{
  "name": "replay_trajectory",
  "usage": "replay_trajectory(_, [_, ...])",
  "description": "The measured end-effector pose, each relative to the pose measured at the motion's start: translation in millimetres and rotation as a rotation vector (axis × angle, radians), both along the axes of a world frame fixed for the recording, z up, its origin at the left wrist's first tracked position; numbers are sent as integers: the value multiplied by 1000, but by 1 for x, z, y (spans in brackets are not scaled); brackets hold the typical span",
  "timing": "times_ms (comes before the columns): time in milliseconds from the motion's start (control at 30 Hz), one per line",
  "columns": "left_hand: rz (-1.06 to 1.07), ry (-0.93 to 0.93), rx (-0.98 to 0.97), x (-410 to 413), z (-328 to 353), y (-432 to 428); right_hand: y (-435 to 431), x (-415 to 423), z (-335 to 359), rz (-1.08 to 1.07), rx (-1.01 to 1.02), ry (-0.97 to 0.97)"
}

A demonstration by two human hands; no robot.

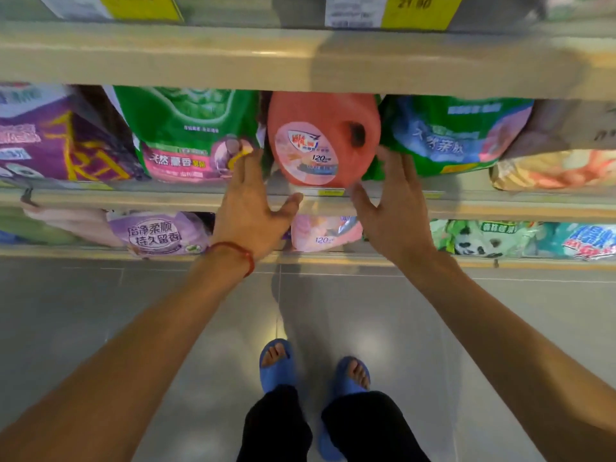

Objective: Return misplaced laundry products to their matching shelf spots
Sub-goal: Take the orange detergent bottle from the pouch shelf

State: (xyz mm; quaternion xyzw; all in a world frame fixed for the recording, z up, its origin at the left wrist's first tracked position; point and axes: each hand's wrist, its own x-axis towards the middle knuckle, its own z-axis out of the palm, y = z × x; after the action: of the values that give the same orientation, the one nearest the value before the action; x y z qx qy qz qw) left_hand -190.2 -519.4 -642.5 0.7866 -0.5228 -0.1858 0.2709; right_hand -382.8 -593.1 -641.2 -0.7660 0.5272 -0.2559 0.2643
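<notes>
Pink detergent jug (321,141), round label (308,151), dark spot (357,135), perhaps handle hole.

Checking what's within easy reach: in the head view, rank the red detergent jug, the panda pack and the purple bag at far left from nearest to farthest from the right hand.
From the right hand:
1. red detergent jug, middle shelf, just left of its fingertips.
2. panda pack, lower shelf, to its right.
3. purple bag, middle shelf, far left.

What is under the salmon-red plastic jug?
A pale pink pouch lies one level below the salmon-red plastic jug; the beige shelf edge hides its upper part.
</notes>
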Motion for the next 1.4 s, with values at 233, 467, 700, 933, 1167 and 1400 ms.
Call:
replay_trajectory(233, [68, 284, -154, 14, -43, -59, -52, 16, -36, 15, -37, -164])
replay_trajectory(467, [117, 176, -291, 12, -65, -66, -77, 28, -52, 17, -15, -329])
replay_trajectory(700, [189, 289, -250, 6, -51, -86, -82, 37, -46, -50, 170, -615])
replay_trajectory(933, [154, 192, -261, 13, -50, -74, -70, 39, -40, -36, 300, -804])
replay_trajectory(1167, [139, 148, -307, 12, -50, -74, -63, 44, -40, -47, 206, -824])
replay_trajectory(1400, [195, 424, -323, 14, -57, -81, -79, 44, -18, 46, 90, -739])
